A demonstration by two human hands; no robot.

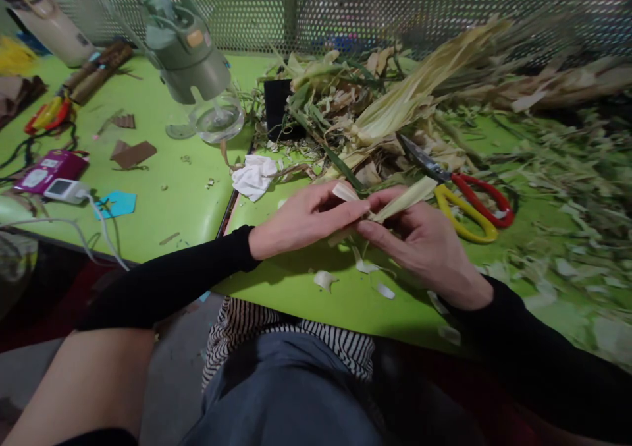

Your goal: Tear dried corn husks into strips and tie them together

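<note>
Nearest the camera, dark grey-blue cloth (286,387) over the lap, with black-and-white striped fabric (241,331) just beyond, below both hands. Above that, right at the near edge of a glossy lime-green desk (291,281), left hand (316,217) narrow, thumb and fingers pinched on pale, papery husk (409,199). Right hand (417,238) also narrow, fingertips almost meeting the left ones, holding the same sort of husk, a flat yellowish-green length sticking out past the index finger. Whether one piece or two between the hands, impossible to tell.

Step in hand, by the look of it: fine fingertip shaping or splitting of the husk. Next move probably calling for a light, steady pinch on both sides, given material apparently thin and easy to tear.

Just below the hands, a curled cream scrap (324,280) and a small white sliver (386,291). Just beside the right hand, on its outer side, scissors with one red and one yellow handle (444,177), blades apparently resting among husks. Beyond both hands, a tangled heap of dry, straw-coloured husks (399,103). Just beyond the left hand, crumpled white tissue (254,176); farther out, a sage-green bottle with a clear base (192,70).
</note>
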